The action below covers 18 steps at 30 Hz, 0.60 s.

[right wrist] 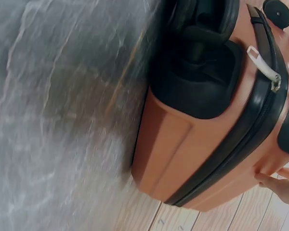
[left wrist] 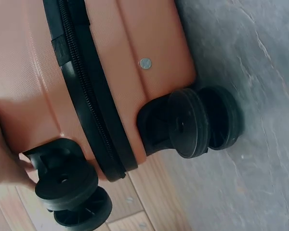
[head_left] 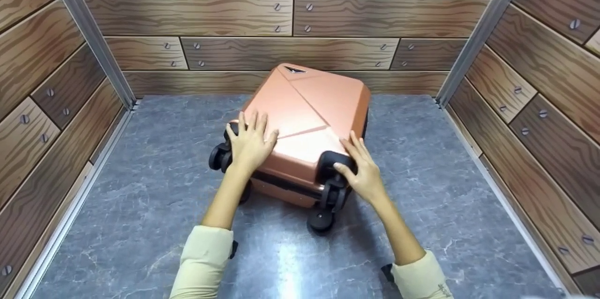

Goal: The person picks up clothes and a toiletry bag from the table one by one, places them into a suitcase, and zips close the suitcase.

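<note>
An orange hard-shell suitcase [head_left: 304, 116] lies on its broad side on the floor, turned at an angle, its black wheels toward me. My left hand [head_left: 250, 145] rests on its near left corner with fingers spread, beside a black caster wheel [head_left: 219, 157]. At the near right corner my right hand [head_left: 363, 175] touches the shell's edge with extended fingers, the thumb at the black wheel housing [head_left: 330, 165]. In the right wrist view, fingertips [right wrist: 267, 180] press on the orange side. A black zipper band [left wrist: 84, 91] runs round the case in the left wrist view.
Wood-patterned panels wall in the space at the back [head_left: 234, 15], left [head_left: 56, 93] and right [head_left: 529, 102]. Grey marbled flooring [head_left: 154, 186] surrounds the suitcase. Metal strips [head_left: 89, 32] line the wall corners.
</note>
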Available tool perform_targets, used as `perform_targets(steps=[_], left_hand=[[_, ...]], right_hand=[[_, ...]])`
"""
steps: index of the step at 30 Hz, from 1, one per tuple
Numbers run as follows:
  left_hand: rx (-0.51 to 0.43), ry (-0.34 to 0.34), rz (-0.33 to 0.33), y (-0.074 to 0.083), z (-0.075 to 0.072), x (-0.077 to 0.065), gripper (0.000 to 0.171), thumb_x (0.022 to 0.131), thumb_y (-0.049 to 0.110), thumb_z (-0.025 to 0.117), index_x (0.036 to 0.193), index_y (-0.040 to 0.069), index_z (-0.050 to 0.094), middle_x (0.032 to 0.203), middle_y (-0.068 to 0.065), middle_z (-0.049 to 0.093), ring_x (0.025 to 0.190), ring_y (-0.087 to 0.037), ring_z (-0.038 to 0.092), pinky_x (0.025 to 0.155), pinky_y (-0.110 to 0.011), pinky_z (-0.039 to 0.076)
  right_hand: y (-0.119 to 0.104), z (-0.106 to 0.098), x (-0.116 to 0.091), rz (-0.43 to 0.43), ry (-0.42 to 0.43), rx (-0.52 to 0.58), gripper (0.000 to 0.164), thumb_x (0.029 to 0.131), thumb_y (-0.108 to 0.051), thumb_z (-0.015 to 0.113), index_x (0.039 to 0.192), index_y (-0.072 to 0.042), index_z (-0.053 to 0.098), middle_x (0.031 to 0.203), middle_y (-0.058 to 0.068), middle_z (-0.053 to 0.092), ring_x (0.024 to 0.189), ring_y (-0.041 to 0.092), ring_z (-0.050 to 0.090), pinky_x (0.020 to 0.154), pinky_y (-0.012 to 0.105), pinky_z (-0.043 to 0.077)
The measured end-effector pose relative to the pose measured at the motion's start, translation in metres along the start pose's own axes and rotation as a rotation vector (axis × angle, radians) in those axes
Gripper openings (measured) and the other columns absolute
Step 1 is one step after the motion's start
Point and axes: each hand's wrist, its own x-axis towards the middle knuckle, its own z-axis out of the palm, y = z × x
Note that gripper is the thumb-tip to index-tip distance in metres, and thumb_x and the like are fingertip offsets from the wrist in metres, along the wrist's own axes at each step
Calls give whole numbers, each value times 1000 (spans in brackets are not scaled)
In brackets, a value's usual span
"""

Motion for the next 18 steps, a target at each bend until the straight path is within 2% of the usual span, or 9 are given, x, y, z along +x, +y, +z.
perform_targets(steps=[7,10,18], left_hand=[[43,7,45,15,2,-8,68,92,59,28,144,15,32,148,-12,22,133,-43,6,99,-65,-2],[62,16,81,19,3,-12,68,91,61,28,144,18,33,148,-10,24,133,-45,6,99,-65,-1],[51,19,143,28,5,-24,63,91,61,30,143,25,34,148,-5,25,132,-46,7,98,-65,-2]], right_hand=[[7,-12,5,64,48,136,46,83,-13,68,127,-5,55,140,15,37,126,33,36,98,45,33],[11,-16,8,78,65,171,43,84,-10,66,125,-4,56,138,16,39,124,32,38,96,43,37],[22,-27,14,143,58,224,38,86,-10,64,123,-4,58,136,14,43,124,28,39,100,39,33]])
